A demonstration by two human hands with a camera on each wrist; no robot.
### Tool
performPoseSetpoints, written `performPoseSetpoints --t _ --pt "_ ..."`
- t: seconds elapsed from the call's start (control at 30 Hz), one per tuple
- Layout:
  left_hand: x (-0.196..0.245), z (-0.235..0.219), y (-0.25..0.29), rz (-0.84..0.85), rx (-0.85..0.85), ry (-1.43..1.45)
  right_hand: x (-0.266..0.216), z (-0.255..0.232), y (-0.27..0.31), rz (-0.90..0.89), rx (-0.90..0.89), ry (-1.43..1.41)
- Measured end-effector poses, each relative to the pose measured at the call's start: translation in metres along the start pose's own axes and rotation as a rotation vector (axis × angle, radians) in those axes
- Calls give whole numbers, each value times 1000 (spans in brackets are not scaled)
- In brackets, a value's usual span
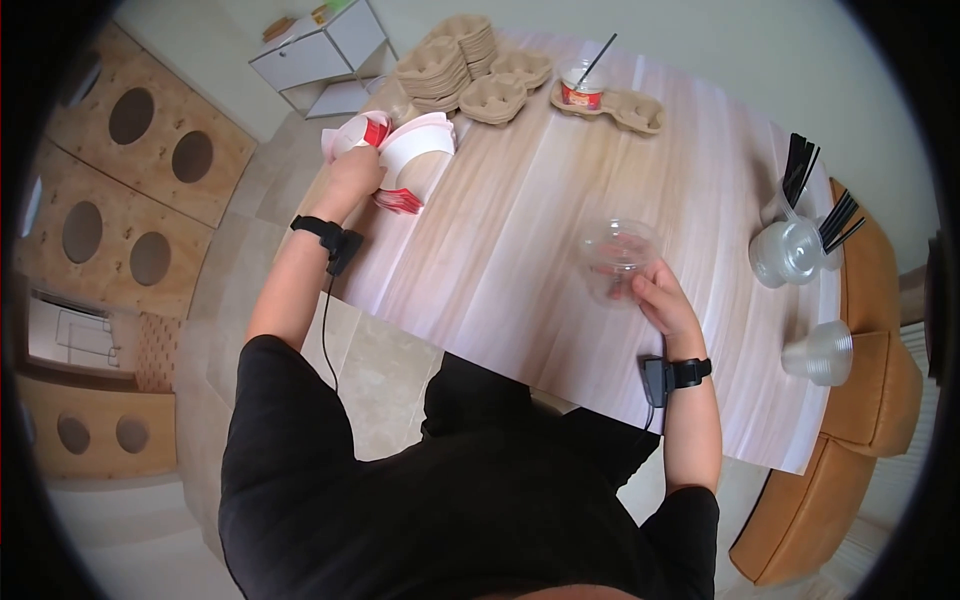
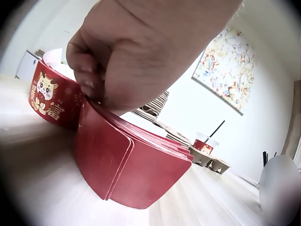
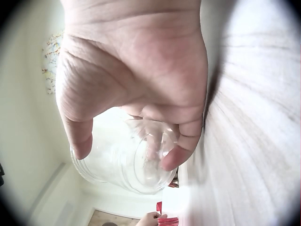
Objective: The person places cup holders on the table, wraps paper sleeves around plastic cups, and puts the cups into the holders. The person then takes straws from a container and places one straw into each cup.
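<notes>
My right hand (image 1: 665, 300) holds a clear plastic cup (image 1: 618, 245) over the front of the table, thumb and fingers curled round its wall. In the right wrist view the cup (image 3: 117, 160) lies sideways, with fingers showing through it. My left hand (image 1: 357, 175) is at the far left of the table, at the paper cup sleeves. Its curled fingers (image 2: 89, 77) pinch at the upper edge of a stack of red paper cup sleeves (image 2: 127, 165). Beside this stack stands a red sleeve printed with a cartoon animal (image 2: 47, 94).
Stacked cardboard cup carriers (image 1: 435, 75) stand at the back left. Another carrier (image 1: 635, 112) bears a sleeved cup (image 1: 581, 88) with a black straw. To the right are black straws (image 1: 800, 165), a clear container (image 1: 785, 252) and nested clear cups (image 1: 820, 355). A brown sofa (image 1: 865, 390) adjoins the table.
</notes>
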State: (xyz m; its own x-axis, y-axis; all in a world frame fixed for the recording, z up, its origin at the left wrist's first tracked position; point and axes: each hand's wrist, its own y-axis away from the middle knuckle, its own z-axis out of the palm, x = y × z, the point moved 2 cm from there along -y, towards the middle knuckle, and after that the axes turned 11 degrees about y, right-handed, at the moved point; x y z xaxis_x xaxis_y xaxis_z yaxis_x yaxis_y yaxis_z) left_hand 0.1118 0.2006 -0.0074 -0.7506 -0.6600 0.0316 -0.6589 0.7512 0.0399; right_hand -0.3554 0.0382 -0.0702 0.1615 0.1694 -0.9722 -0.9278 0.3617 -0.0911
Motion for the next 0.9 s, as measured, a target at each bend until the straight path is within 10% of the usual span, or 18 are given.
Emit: performPoseSetpoints --t 0.6,0.9 --pt "-3 -22 0 10 9 74 -3 2 0 23 -40 -28" --pt "64 -63 55 121 145 470 -9 5 1 17 -89 78"
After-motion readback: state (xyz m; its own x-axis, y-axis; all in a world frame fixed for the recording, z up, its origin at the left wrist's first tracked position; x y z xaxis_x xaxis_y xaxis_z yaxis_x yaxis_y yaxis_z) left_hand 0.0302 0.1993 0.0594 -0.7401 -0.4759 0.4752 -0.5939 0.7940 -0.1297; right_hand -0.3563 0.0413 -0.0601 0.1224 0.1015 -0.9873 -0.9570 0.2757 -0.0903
